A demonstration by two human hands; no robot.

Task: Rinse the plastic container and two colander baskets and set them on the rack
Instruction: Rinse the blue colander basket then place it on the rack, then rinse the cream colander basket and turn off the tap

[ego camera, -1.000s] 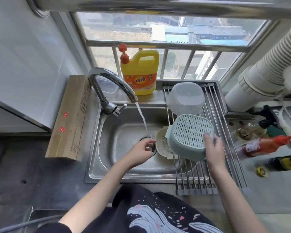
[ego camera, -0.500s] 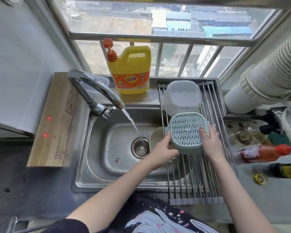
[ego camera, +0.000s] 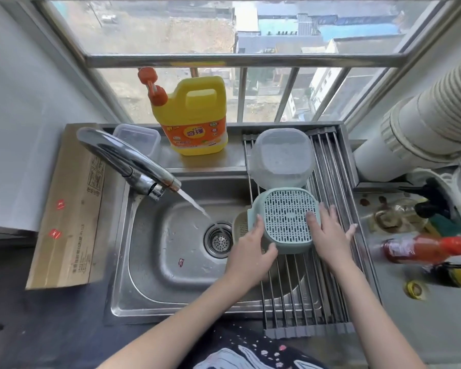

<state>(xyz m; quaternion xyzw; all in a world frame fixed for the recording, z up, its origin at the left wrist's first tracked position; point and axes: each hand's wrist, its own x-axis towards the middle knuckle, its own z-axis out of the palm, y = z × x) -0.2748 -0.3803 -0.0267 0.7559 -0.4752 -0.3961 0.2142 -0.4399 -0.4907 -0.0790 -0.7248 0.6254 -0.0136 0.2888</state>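
Writing: the yellow detergent jug [ego camera: 194, 121], standing on the sink ledge beyond both hands, carries an orange label with two large white Chinese characters; the smaller print is not legible. The cardboard box [ego camera: 69, 209], far to the left of the left hand, shows black printed characters too small to read and two red stickers.

Left hand [ego camera: 250, 251]: forearm reaches in from the lower edge; fingers are curled round the near left corner of the green colander basket [ego camera: 286, 222], thumb on its near wall.

Right hand [ego camera: 328, 235]: fingers are straight and spread, laid flat against the basket's right side and perforated base, thumb out over the rack [ego camera: 330, 262].

The green basket sits upside down on the rack bars, directly between the two hands. The clear plastic container [ego camera: 282, 155] rests inverted on the rack just beyond the hands, touching the basket's far edge. The beige colander basket [ego camera: 240, 226] lies in the sink [ego camera: 157, 262] just beside the left hand's fingers, partly hidden by the green one. Water runs from the faucet [ego camera: 128, 161] to the drain, left of the left hand.
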